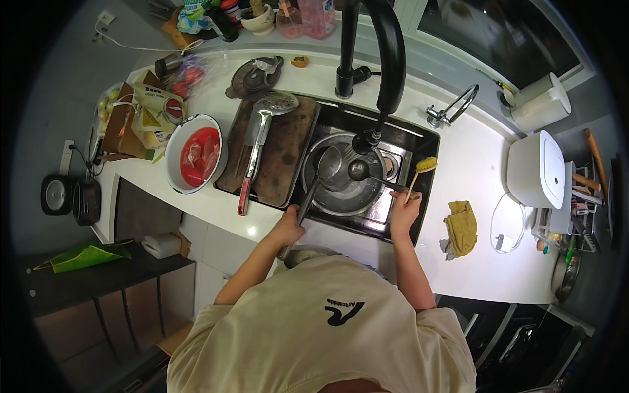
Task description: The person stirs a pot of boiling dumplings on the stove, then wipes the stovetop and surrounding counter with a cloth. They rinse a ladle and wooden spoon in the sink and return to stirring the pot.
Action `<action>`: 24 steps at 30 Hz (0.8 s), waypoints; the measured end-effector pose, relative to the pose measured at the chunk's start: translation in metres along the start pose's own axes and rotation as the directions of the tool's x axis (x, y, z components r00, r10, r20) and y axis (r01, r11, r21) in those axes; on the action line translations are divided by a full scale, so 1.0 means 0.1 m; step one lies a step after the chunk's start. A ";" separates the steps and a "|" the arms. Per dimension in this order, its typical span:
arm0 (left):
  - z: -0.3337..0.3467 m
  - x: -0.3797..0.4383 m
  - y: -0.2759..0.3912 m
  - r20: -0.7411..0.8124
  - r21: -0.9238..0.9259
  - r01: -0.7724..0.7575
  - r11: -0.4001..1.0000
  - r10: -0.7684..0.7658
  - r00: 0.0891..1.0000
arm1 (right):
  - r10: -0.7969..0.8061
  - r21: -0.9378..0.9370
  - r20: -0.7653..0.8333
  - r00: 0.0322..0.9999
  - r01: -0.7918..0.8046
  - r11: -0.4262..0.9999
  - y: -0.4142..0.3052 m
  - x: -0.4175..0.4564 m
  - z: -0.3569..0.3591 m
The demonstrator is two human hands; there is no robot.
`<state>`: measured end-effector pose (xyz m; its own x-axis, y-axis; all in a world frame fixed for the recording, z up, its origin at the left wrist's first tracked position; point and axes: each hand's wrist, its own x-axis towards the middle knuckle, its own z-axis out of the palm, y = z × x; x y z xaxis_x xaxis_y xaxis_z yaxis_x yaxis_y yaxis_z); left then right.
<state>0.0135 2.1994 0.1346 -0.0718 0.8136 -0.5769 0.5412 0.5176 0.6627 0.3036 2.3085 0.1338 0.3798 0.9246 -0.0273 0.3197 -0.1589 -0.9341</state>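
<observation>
My left hand grips the long dark handle of a metal ladle, whose bowl hangs over a round metal basin in the sink. My right hand holds two things at the sink's right side. One is a smaller dark ladle, its bowl pointing left above the basin. The other is a thin-handled brush with yellow bristles, head up. Over the basin hangs the spray head of a black faucet. Whether water is running, I cannot tell.
Left of the basin, a wooden cutting board carries a red-handled slotted skimmer and a cleaver. Beside it stands a white enamel bowl with meat in red liquid. A yellow cloth and a white cable lie on the right counter.
</observation>
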 end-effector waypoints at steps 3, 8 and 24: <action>0.10 -0.05 -0.13 -0.162 0.218 -0.044 0.975 0.081 0.983 | 0.072 -0.013 -0.021 0.997 -0.072 0.997 0.19 0.02 0.05; 0.10 -0.16 0.10 -0.278 0.321 -0.005 0.947 0.099 0.955 | 0.045 -0.068 0.068 0.997 -0.040 0.997 0.54 0.04 0.02; -0.07 -0.49 0.17 0.212 -0.522 0.218 0.825 -0.122 0.970 | 0.075 -0.141 0.720 0.689 0.040 0.989 0.12 -0.32 0.67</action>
<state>0.0207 2.1704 0.1773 0.0421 0.6696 -0.7415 -0.0061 0.7424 0.6700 0.2367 2.2999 0.0996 -0.3396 0.8749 -0.3453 0.4535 -0.1693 -0.8750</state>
